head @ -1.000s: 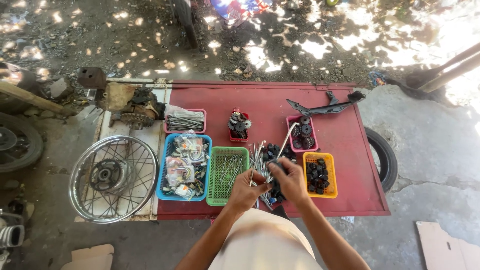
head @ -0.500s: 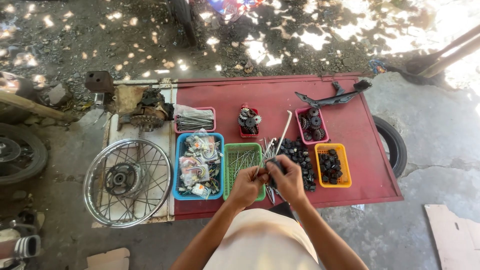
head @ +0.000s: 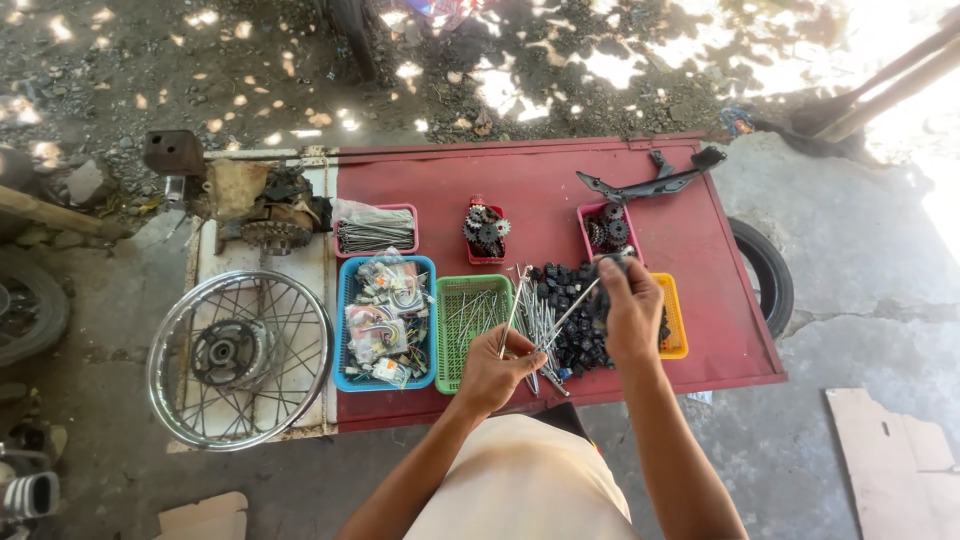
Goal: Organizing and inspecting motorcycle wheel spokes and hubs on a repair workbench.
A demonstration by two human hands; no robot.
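Note:
My left hand (head: 497,369) is closed on the lower end of a thin metal spoke (head: 572,313) near the front edge of the red table (head: 540,190). My right hand (head: 628,308) is raised further right and grips the spoke's upper end, above a pile of small black parts (head: 560,290). A loose bundle of more spokes (head: 532,310) lies between the green basket (head: 470,318) and the black pile, just beyond my left hand.
A blue basket (head: 345,330) holds bagged parts, an orange tray (head: 676,318) lies beside my right hand, pink trays hold spokes (head: 374,236) and gears (head: 606,232). A spoked wheel (head: 238,358) lies at left, a tyre (head: 766,272) at right, a black bracket (head: 648,184) at the back.
My right hand has moved up and to the right, drawing the spoke's upper end away from my left hand. The camera view has shifted slightly.

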